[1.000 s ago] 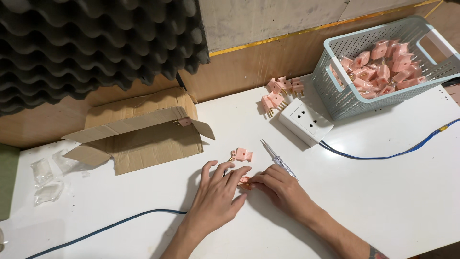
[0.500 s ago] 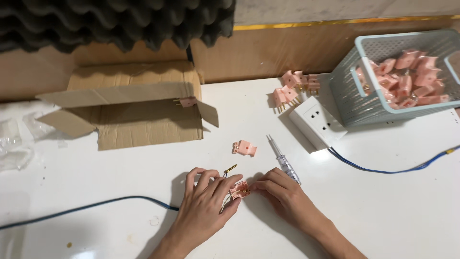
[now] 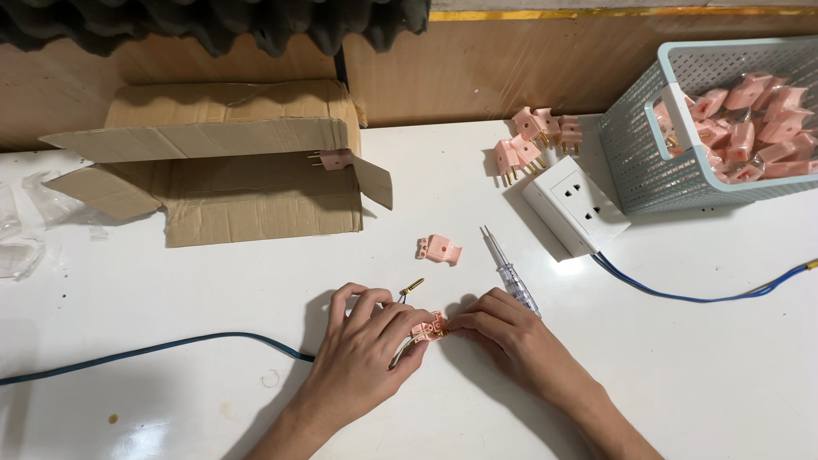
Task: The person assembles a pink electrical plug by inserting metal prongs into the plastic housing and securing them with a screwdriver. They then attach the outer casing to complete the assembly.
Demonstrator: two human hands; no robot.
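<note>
A: A glossy white tabletop (image 3: pixel 682 358) runs up to a brown wooden back wall with dark ridged acoustic foam (image 3: pixel 213 21) above it. From the left?

B: Crumpled clear plastic bags (image 3: pixel 21 243) at the far edge, then a flattened brown cardboard box (image 3: pixel 221 162) with one pink plug perched on its flap. A thin blue cable (image 3: pixel 153 351) snakes across the table toward the left hand (image 3: pixel 366 362).

A: And that hand's fingers?

B: Curled together, pinching a small pink plastic plug half with brass fittings (image 3: pixel 429 327). The right hand (image 3: pixel 507 341) meets it from the other side, fingertips closed on the same piece, just above the tabletop in front of the person.

A: What might slip?

B: I'd guess the loose brass prong (image 3: pixel 411 288) lying just beside the left fingers could roll off if nudged. The separate pink plug cover (image 3: pixel 440 249) sits near, apart. The clear-handled tester screwdriver (image 3: pixel 509 273) touches the right knuckles, so a jerk could send it skidding.

A: Further right?

B: A cluster of pink plugs (image 3: pixel 532 140), a white socket block (image 3: pixel 577 206), and a pale blue mesh basket (image 3: pixel 673 183) full of plugs.
</note>
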